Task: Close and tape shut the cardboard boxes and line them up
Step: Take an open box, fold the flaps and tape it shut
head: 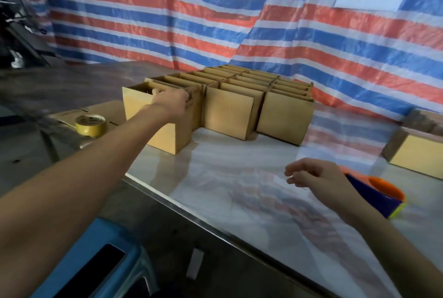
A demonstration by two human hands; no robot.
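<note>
cardboard boxes [251, 79]: plain tan, tops open, packed touching in three columns toward the back of the pale table [239, 190], in front of a red, blue and white striped tarp [167, 10].
front-left box [155, 127]: stands forward of its neighbours. left hand [171, 101] grips its top rim, fingers curled over the edge.
right hand [318, 174]: hovers over the table, fingers loosely curled, holding nothing, just beside an orange-and-blue tape dispenser [383, 196].
yellow tape roll [91, 125]: on flat cardboard, left of the boxes.
separate box [417, 154]: far right, blurred.
</note>
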